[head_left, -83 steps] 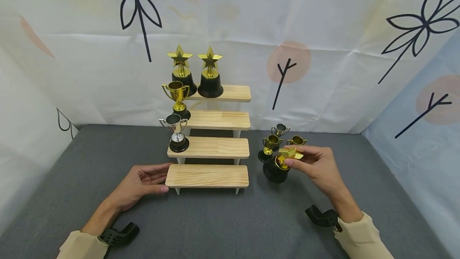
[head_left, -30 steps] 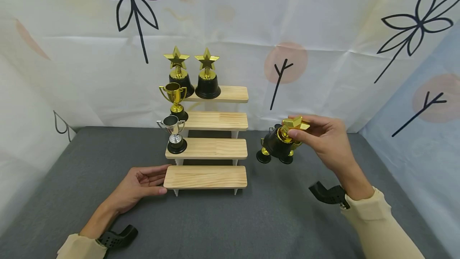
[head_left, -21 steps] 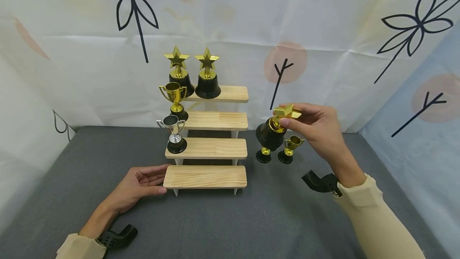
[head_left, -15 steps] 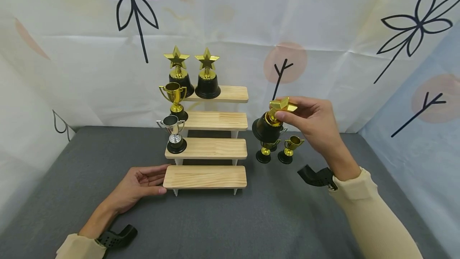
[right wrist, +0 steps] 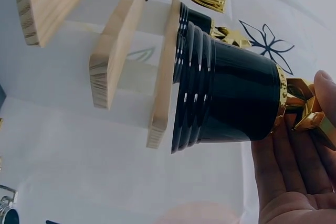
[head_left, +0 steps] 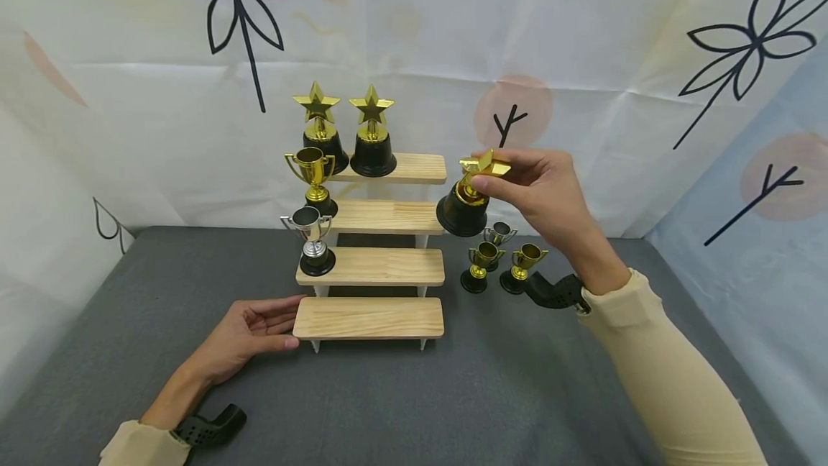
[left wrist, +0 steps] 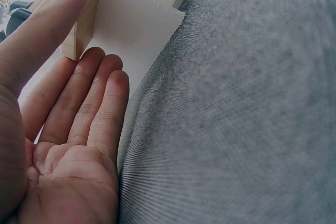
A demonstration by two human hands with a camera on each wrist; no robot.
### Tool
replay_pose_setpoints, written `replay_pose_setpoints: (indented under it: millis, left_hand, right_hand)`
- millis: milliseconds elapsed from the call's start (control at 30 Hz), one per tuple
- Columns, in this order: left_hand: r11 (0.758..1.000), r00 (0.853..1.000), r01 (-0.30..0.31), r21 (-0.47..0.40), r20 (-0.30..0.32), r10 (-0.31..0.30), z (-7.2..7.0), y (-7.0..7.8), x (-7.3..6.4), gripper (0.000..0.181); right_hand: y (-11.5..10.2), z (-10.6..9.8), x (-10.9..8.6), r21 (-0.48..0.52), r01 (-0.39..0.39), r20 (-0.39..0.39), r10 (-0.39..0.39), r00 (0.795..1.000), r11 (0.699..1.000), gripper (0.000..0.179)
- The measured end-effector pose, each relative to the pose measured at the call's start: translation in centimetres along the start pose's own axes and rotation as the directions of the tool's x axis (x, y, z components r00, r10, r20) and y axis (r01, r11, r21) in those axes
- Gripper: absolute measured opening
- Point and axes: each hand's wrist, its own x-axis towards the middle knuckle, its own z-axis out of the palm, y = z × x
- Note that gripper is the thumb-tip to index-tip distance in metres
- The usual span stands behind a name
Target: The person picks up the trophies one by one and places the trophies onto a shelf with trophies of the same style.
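Note:
My right hand (head_left: pixel 542 189) pinches a gold star trophy (head_left: pixel 462 214) by its star, thumb on the near side. The trophy is in the air, slightly tilted, just right of the wooden step shelf (head_left: pixel 369 318), level with its upper boards. In the right wrist view its black base (right wrist: pixel 236 93) overlaps the top board's end. My left hand (head_left: pixel 249 333) rests at the left end of the lowest board, thumb by the front corner. Its fingers (left wrist: pixel 107 103) are nearly straight against the shelf's white side support (left wrist: pixel 136 24).
Two star trophies (head_left: pixel 373 153) stand on the top board. Below them are a gold cup trophy (head_left: pixel 313 171) and a silver cup trophy (head_left: pixel 313 243), each on its own board. Right of the shelf, two small gold cups (head_left: pixel 481 257) and a silver cup (head_left: pixel 500 233) stand on the grey table (head_left: pixel 362 408).
My right hand has lifted the star trophy from near the small cups up and left toward the shelf, uncovering those cups. The left hand stays in place.

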Motion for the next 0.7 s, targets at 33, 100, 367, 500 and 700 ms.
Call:
replay_pose_setpoints:
  millis: [33,100,367,500,700]
  left_hand:
    - [1.000,1.000,0.000,0.000,-0.001,0.000,0.0,0.0,0.0,0.067]
    - [1.000,1.000,-0.001,0.001,-0.001,0.001,0.1,0.1,0.0,0.067]
    - [1.000,1.000,0.007,0.012,-0.008,-0.007,0.2,0.2,0.0,0.067]
    - [1.000,1.000,0.010,0.011,-0.009,-0.010,0.2,0.2,0.0,0.067]
    - [1.000,1.000,0.008,0.015,-0.005,-0.008,0.0,0.0,0.0,0.067]
  right_hand:
    - [0.0,0.1,0.2,-0.018,0.000,0.003,0.000,1.000,1.000,0.025]
    - [-0.1,0.2,0.5,-0.040,-0.002,0.007,0.003,1.000,0.999,0.026]
    - [-0.2,0.6,2.1,-0.006,0.030,0.026,-0.030,0.999,1.000,0.025]
    - [-0.3,0.9,2.9,-0.001,0.029,0.037,-0.029,0.999,1.000,0.026]
    - [-0.5,1.3,4.0,-0.010,0.015,0.062,-0.014,0.998,1.000,0.029]
